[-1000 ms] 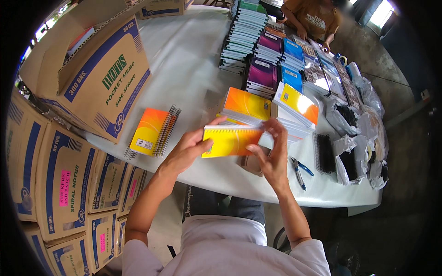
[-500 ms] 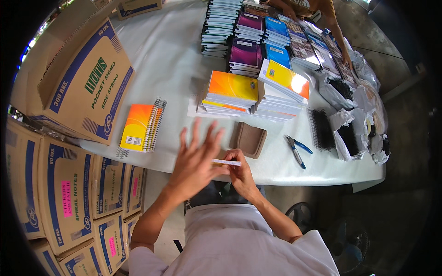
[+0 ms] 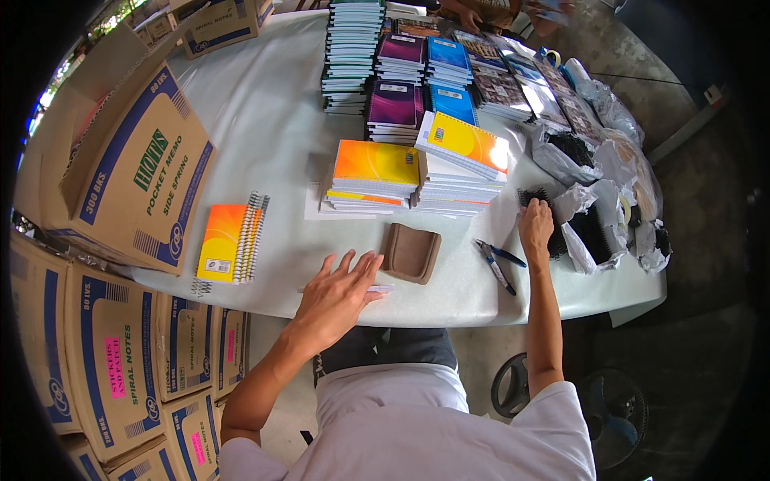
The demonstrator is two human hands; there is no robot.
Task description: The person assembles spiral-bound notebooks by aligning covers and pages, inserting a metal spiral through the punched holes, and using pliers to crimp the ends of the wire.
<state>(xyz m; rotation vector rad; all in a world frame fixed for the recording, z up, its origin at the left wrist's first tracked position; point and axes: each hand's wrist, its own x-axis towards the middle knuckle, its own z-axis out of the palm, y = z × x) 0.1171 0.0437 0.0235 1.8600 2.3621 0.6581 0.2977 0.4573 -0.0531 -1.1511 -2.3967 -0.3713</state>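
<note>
Near the table's front edge my left hand (image 3: 337, 293) rests with fingers spread over a thin white-edged notepad (image 3: 383, 289), most of which is hidden under the palm. My right hand (image 3: 536, 228) reaches out to the right, its fingers bent and closed on the black spiral binding coils (image 3: 555, 244); the fingertips are partly hidden. Between the hands lie a brown block with a hollowed face (image 3: 411, 253) and blue-handled pliers (image 3: 497, 264). To the left, orange-yellow spiral notebooks (image 3: 223, 244) lie with wire coils along their side.
Yellow-orange notebook stacks (image 3: 375, 164) stand mid-table, with purple notebooks (image 3: 395, 103), blue notebooks (image 3: 454, 104) and other stacks behind. Plastic bags of coils (image 3: 589, 228) line the right edge. A large open carton (image 3: 144, 172) stands left; cartons (image 3: 112, 345) fill the lower left. Another person's hand (image 3: 469, 20) shows far back.
My right hand has left the notepad and moved right to the black coils. My left hand has come down onto the notepad, now at the table edge. The other person's arm has drawn back.
</note>
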